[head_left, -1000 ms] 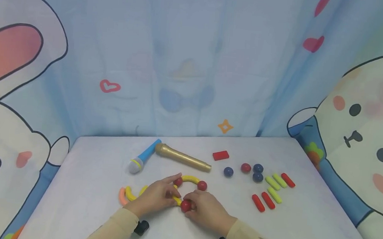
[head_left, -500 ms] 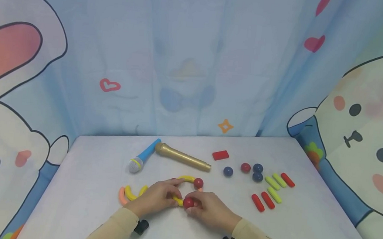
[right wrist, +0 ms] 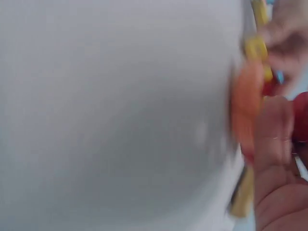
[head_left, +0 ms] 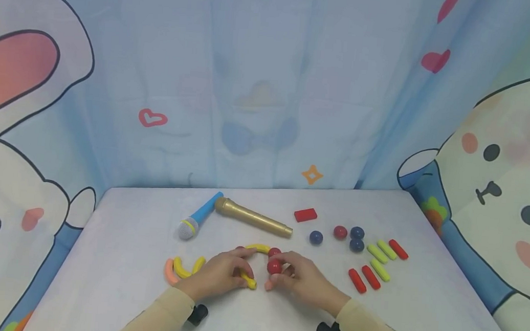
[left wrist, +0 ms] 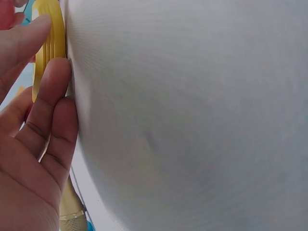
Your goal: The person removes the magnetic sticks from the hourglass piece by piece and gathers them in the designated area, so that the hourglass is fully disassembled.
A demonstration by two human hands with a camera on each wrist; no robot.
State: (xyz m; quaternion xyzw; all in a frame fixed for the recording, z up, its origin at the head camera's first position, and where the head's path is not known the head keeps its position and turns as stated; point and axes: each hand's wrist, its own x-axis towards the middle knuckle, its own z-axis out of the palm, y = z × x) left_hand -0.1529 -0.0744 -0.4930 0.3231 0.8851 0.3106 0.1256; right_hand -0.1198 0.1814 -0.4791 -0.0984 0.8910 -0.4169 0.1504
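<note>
At the middle of the table, my left hand (head_left: 221,274) pinches a yellow curved stick (head_left: 249,282) between thumb and fingers. The left wrist view shows this ridged yellow stick (left wrist: 57,36) up close, low over the white cloth. My right hand (head_left: 307,281) pinches a red ball (head_left: 274,266), raised away from the yellow stick's free end. Beneath those right fingers lies an orange curved stick (right wrist: 247,103), blurred in the right wrist view. Behind the hands, another yellow curved stick (head_left: 258,247) runs to a second red ball (head_left: 274,252), partly hidden by the held ball.
A blue toy microphone (head_left: 199,217) and a golden one (head_left: 252,218) lie behind the hands. To the right are a red block (head_left: 305,215), several blue balls (head_left: 316,237), a red ball (head_left: 340,232), and red and green sticks (head_left: 379,270). Curved sticks (head_left: 180,269) lie left.
My right hand has lifted the red ball off the yellow stick's end and moved it back and right. The ring's far part shifted slightly left. My left hand stays nearly in place.
</note>
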